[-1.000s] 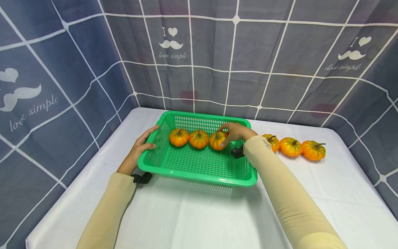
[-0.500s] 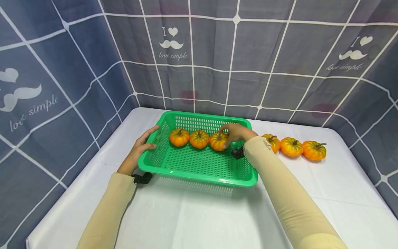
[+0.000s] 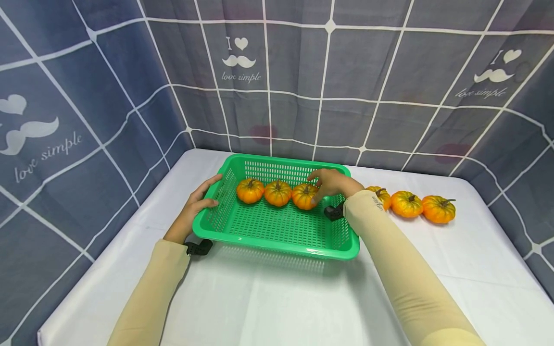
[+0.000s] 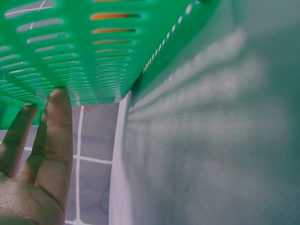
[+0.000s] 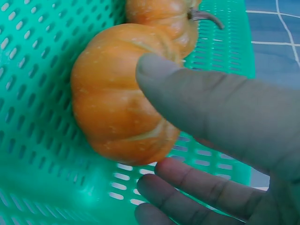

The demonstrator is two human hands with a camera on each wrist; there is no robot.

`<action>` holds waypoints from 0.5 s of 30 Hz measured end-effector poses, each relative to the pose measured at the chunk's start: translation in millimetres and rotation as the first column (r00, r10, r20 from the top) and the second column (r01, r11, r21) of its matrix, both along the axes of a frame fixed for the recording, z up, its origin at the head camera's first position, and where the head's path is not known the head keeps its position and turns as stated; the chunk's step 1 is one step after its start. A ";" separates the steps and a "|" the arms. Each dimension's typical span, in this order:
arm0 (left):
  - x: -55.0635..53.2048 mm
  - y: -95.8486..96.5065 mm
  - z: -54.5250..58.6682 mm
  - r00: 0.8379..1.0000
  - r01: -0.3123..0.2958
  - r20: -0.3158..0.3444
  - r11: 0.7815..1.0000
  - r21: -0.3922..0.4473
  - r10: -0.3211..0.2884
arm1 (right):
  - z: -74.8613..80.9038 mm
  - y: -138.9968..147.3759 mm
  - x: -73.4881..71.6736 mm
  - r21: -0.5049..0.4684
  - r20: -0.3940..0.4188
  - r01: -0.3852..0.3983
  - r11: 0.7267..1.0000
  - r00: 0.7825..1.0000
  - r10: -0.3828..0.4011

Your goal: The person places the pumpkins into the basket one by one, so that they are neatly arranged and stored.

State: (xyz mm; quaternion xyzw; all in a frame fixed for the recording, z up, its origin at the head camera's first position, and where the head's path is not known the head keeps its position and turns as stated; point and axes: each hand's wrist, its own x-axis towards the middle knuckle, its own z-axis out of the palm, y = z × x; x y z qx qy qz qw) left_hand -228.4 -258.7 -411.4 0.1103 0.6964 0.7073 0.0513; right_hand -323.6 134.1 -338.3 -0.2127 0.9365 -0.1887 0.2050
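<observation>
A green plastic basket [image 3: 277,245] with slotted walls stands on the table, holding a row of three small orange pumpkins: a left one [image 3: 249,191], a middle one [image 3: 278,193] and a right one [image 3: 304,196]. My left hand [image 3: 190,211] holds the basket's left side, thumb over the rim and fingers [image 4: 58,126] against the outer wall. Inside the basket, my right hand [image 3: 331,185] is at the right pumpkin. Its thumb [image 5: 197,98] overlaps the pumpkin [image 5: 117,93] in the right wrist view, while the other fingers are spread and loose beside it.
More pumpkins lie in a row on the white table [image 3: 277,302] right of the basket: one partly hidden by the right sleeve [image 3: 389,240], a middle one [image 3: 406,204] and an outer one [image 3: 438,209]. A grey checked curtain [image 3: 294,62] encloses the back and sides.
My right hand has shifted slightly right, its fingers loosening from the right pumpkin, which stays in place. The left hand and the basket have hardly moved.
</observation>
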 end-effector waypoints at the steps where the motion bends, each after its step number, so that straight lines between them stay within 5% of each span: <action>1: -0.1 -0.1 -0.1 1.000 0.000 -0.002 1.000 -0.001 0.000 | 1.7 0.9 0.6 -0.005 -0.003 -0.004 1.000 1.000 0.004; 15: -0.7 0.0 -0.3 1.000 -0.005 -0.012 1.000 -0.019 0.005 | 25.0 24.0 16.8 -0.199 -0.026 -0.022 0.980 1.000 0.017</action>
